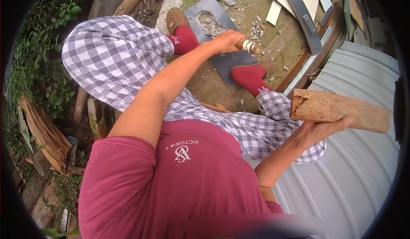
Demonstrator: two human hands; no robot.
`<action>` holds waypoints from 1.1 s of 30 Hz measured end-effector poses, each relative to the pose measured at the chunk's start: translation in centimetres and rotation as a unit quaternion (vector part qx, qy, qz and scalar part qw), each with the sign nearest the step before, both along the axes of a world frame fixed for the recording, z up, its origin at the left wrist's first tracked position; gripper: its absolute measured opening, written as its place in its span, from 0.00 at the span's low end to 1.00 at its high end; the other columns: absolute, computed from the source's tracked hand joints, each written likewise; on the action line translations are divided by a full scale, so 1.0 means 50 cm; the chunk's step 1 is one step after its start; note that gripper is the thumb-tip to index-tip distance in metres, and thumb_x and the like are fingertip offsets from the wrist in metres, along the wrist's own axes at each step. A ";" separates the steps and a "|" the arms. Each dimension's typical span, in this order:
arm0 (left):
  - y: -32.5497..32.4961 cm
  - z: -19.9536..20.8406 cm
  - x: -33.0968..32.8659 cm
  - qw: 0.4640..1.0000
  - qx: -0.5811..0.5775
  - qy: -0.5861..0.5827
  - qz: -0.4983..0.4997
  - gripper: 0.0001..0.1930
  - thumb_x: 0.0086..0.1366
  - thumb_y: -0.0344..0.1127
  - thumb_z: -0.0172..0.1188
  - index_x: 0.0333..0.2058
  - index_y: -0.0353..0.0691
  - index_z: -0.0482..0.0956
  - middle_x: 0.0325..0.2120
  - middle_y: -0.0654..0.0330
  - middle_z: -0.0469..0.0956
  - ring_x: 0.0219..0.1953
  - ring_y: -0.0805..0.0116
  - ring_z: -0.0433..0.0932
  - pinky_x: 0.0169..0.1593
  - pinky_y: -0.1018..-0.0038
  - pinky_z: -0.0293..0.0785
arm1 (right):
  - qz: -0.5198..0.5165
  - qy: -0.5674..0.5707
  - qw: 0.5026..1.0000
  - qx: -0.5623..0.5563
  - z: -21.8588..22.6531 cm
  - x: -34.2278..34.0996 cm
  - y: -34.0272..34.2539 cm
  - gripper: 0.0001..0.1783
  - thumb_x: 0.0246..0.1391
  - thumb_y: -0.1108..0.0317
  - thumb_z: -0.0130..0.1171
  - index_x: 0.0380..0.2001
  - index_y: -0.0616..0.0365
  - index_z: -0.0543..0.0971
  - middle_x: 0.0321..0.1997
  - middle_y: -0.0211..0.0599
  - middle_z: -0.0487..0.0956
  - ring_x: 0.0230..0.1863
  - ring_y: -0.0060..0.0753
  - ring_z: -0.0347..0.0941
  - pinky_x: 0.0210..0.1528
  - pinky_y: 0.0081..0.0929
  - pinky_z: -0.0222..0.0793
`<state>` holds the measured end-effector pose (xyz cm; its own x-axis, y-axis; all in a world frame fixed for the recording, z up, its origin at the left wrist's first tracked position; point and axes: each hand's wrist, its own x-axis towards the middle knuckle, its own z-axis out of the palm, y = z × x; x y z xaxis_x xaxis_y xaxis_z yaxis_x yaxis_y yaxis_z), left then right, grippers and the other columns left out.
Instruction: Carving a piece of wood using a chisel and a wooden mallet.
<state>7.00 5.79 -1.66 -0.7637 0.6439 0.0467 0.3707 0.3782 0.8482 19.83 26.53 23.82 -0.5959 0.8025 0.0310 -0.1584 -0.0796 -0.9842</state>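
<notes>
My left hand [227, 41] is closed around a short round wooden handle [247, 46] wrapped with pale bands. Whatever the handle belongs to is hidden behind my fist. Beneath that hand, on the ground, lies a flat dark grey slab [229, 66] with a ragged hole broken through it. My feet, in red socks and brown perforated clogs [175, 19], rest at either side of the slab. Off to the right my right hand [321, 131] grips a rough wooden block [341, 111] from below, its near-left end splintered. The block is held apart from the slab.
Grey chips [255, 30] are strewn beside the slab and in its hole. Strips of board [299, 2] pile up at the far right. Ribbed metal sheeting [341, 166] spreads along my right. Split logs [45, 134] and leafy plants [36, 51] line the left.
</notes>
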 end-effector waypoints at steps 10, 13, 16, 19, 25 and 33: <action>0.003 -0.001 0.002 1.000 0.015 0.003 0.007 0.10 0.49 0.32 0.59 0.31 0.41 0.71 0.30 0.54 0.73 0.37 0.51 0.72 0.41 0.60 0.68 | 0.247 -0.281 0.875 -0.306 -0.267 0.068 -0.121 0.32 0.55 0.44 0.53 0.49 0.63 0.69 0.38 0.42 0.76 0.36 0.36 0.75 0.37 0.29 0.74; 0.000 0.001 0.022 1.000 -0.006 -0.011 0.015 0.09 0.50 0.31 0.59 0.31 0.41 0.70 0.29 0.54 0.72 0.36 0.51 0.72 0.40 0.61 0.68 | 0.211 -0.244 0.895 -0.308 -0.255 0.050 -0.088 0.34 0.53 0.40 0.52 0.45 0.64 0.69 0.32 0.45 0.75 0.29 0.39 0.75 0.32 0.33 0.75; 0.007 -0.019 0.053 0.999 0.037 0.022 0.021 0.10 0.50 0.32 0.60 0.31 0.41 0.70 0.28 0.54 0.71 0.37 0.51 0.72 0.40 0.60 0.68 | 0.185 -0.230 0.911 -0.288 -0.225 0.041 -0.080 0.34 0.53 0.40 0.52 0.45 0.65 0.69 0.31 0.45 0.75 0.28 0.39 0.75 0.31 0.33 0.75; -0.001 -0.038 0.101 0.998 -0.012 0.054 -0.028 0.11 0.52 0.32 0.60 0.33 0.44 0.68 0.32 0.58 0.69 0.41 0.55 0.71 0.43 0.61 0.64 | 0.181 -0.233 0.908 -0.296 -0.218 0.043 -0.086 0.33 0.53 0.40 0.52 0.44 0.63 0.70 0.30 0.44 0.75 0.28 0.39 0.75 0.31 0.32 0.75; -0.016 -0.056 0.125 0.985 -0.084 0.105 -0.107 0.10 0.54 0.30 0.58 0.33 0.46 0.67 0.33 0.58 0.67 0.41 0.55 0.69 0.45 0.62 0.62 | 0.181 -0.252 0.902 -0.301 -0.229 0.055 -0.102 0.32 0.54 0.40 0.51 0.43 0.62 0.70 0.30 0.44 0.75 0.29 0.38 0.74 0.31 0.32 0.74; -0.027 -0.082 0.142 0.970 -0.120 0.151 -0.148 0.09 0.56 0.32 0.56 0.36 0.48 0.68 0.34 0.58 0.67 0.43 0.59 0.69 0.46 0.65 0.63 | 0.186 -0.226 0.908 -0.298 -0.256 0.061 -0.093 0.32 0.54 0.40 0.51 0.43 0.62 0.71 0.30 0.44 0.75 0.28 0.37 0.74 0.31 0.31 0.74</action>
